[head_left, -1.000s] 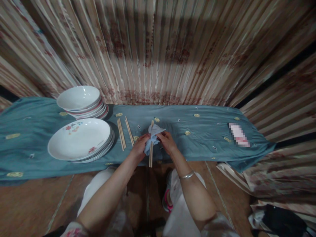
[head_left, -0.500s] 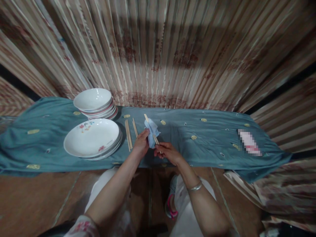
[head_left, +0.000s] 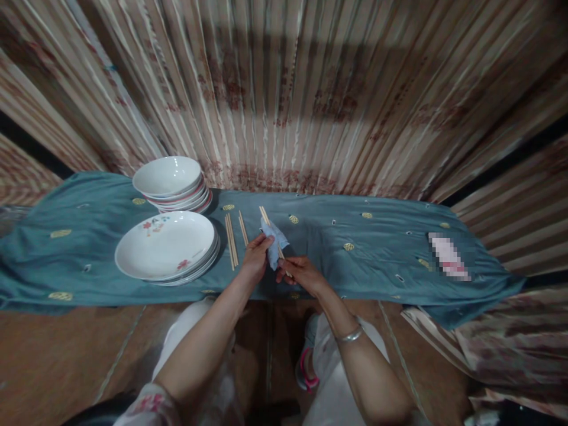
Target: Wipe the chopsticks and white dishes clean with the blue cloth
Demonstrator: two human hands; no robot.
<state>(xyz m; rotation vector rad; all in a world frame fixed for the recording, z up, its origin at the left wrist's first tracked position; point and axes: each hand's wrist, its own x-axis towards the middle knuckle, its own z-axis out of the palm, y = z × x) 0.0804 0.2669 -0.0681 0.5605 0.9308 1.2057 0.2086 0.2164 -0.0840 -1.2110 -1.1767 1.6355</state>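
Note:
My left hand [head_left: 256, 255] is closed on a light blue cloth [head_left: 272, 254], which is folded around the middle of some wooden chopsticks [head_left: 264, 214]. My right hand [head_left: 302, 274] grips the near end of those chopsticks, its fingers pinched together. The chopsticks slant over the table, their far tips sticking out past the cloth. Just left of my left hand lie more chopsticks [head_left: 243, 228], their near ends close to my fingers. Beside them is another small row of chopsticks [head_left: 231, 241].
A stack of oval white plates [head_left: 164, 251] with flower prints stands on the left. Behind it is a stack of white bowls [head_left: 171, 177]. A blurred-out pink and white item [head_left: 448, 256] lies at the right of the teal tablecloth [head_left: 386, 260]. A pleated curtain [head_left: 284, 89] hangs behind.
The cloth has folded more closely around the chopsticks, and my left fingers have shifted slightly along with it. My right hand keeps its hold on the near end.

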